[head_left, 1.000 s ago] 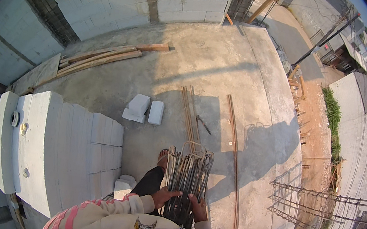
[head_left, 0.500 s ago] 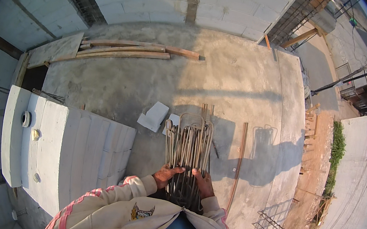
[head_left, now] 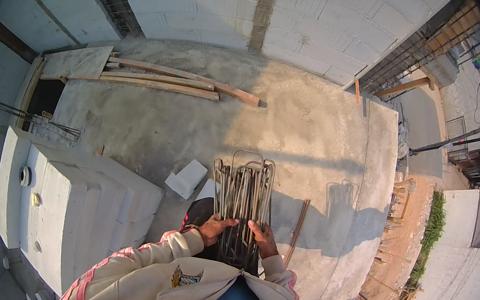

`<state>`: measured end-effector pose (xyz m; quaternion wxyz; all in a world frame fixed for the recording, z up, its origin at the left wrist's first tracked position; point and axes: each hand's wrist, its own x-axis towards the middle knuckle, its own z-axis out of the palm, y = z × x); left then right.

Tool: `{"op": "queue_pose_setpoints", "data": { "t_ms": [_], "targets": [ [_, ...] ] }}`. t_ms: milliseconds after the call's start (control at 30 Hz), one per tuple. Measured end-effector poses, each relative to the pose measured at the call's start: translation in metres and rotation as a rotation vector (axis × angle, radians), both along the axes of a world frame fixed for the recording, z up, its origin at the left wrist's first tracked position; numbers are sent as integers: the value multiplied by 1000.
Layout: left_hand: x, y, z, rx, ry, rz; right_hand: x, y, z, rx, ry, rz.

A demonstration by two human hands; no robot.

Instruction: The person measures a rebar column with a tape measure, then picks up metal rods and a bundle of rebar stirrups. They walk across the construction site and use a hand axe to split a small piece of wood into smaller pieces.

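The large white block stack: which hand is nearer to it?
Left. The left hand grips the left side of the rebar stirrups, toward the white block stack; the right hand grips their right side, farther away.

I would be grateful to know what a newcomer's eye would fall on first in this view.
Probably the bundle of bent metal rods, held between the left hand and the right hand at the lower middle. The big stack of white blocks at the left might come next, then the wooden planks lying on the floor near the back wall.
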<state>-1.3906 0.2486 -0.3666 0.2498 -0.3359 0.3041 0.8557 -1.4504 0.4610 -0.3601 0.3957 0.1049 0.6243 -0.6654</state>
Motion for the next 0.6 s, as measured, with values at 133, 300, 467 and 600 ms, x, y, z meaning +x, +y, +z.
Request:
{"op": "queue_pose_setpoints", "data": {
  "t_ms": [133,300,467,600],
  "targets": [
    [-50,-7,0,-6,17,2,-60,-12,13,80,66,87],
    [-117,-28,-12,24,53,93,-134,-37,-17,-3,160,130],
    [-205,-71,-42,76,25,207,-237,-83,-58,137,108,199],
    [-277,-116,-61,106,-18,307,-327,-139,-66,43,-77,261]
  ]
}}
